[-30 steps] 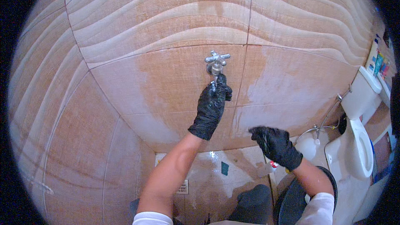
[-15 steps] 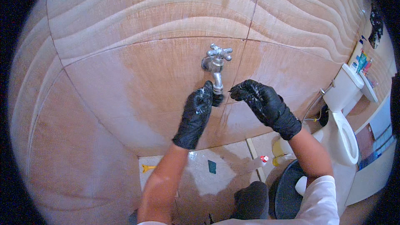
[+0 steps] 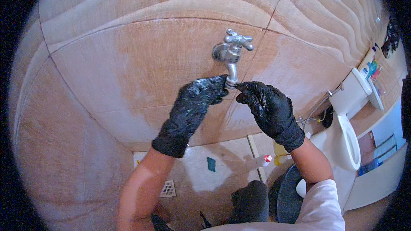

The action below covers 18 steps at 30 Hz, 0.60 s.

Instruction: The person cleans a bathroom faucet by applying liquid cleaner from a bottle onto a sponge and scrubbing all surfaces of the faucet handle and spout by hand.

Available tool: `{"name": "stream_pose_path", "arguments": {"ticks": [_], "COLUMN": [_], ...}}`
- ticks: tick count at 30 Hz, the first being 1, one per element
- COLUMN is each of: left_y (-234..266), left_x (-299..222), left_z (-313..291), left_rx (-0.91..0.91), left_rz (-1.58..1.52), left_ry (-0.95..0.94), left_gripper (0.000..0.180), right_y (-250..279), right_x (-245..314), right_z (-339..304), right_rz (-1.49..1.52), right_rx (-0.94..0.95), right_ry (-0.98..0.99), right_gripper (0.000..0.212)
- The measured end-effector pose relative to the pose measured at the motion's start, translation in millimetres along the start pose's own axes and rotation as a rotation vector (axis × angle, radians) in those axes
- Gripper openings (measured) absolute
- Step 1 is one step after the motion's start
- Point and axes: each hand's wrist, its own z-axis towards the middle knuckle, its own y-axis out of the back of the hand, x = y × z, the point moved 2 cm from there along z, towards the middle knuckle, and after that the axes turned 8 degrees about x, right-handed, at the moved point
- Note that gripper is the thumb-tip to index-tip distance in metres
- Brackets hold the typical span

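Observation:
A chrome tap (image 3: 232, 52) with a cross-shaped handle juts from the tiled wall, its spout pointing down. Both my hands wear wet black gloves with whitish smears, like suds. At the left of the spout's mouth, my left hand (image 3: 197, 100) has its fingertips drawn together against the rim. My right hand (image 3: 270, 111) is on the other side, thumb and fingers pinched close to the spout's end. Whatever sits between the fingertips of either hand is too small or hidden to name. No water is seen running from the tap.
Below lie a dark green scouring pad (image 3: 211, 164), a floor drain grate (image 3: 168, 188) and a bottle with a red cap (image 3: 267, 159). A dark tub (image 3: 287, 196) stands at lower right. Beyond it is a white toilet (image 3: 347, 141) with bottles on its tank (image 3: 352, 86).
My left hand has shifted from around the spout's end to its left side. My right hand has closed in on the spout from the right. The view has tilted slightly.

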Motion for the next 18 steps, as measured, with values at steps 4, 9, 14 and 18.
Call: {"name": "stream_pose_path", "arguments": {"ticks": [4, 9, 14, 18], "left_y": [-9.3, -12.7, -14.9, -5.6], "left_x": [13.3, 15.6, 33.9, 68.2], "left_z": [0.3, 2.3, -11.5, -34.8], "left_rx": [-0.015, 0.026, 0.026, -0.063], "left_rz": [-0.259, -0.250, -0.422, -0.516], "left_ry": [-0.002, -0.014, 0.054, 0.125], "left_gripper": [0.022, 0.023, 0.026, 0.028], "right_y": [1.4, -4.6, -8.1, -6.3], "right_x": [7.7, 4.3, -2.0, 2.1], "right_z": [4.2, 3.4, 2.2, 5.2], "right_rz": [-0.157, -0.125, -0.164, -0.377], "right_rx": [-0.026, -0.104, -0.111, 0.046], "right_ry": [0.029, 0.068, 0.061, 0.104], "right_gripper": [0.020, 0.019, 0.019, 0.018]}}
